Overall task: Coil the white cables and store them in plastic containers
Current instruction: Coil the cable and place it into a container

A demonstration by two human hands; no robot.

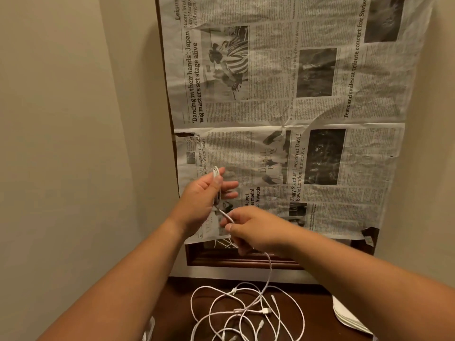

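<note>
Two bare forearms are stretched forward from the bottom of the view. Beneath them a loose tangle of white cables is spread over the dark worktop, with several plugs showing among the loops. Higher up, a small coil of a few turns is pinched by the left hand — the thumb is pressed over the turns and the other fingers are partly straightened behind them. From the coil's lower end a short strand is led to the right hand, where it is gripped between thumb and forefinger. From there the same cable drops in a long curve into the tangle below. Both hands are held in front of a newspaper hung over a dark wooden frame.

The task is judged to be at an early stage. One cable is only partly wound — much of its length hangs free — and the others lie uncoiled. No stored coil can be seen, and no plastic container can be made out with certainty. A pale stack at the right edge and a pale object at the lower left are too cut off to be identified. The winding, its repetition for each cable and the stowing are all left to be done.
</note>
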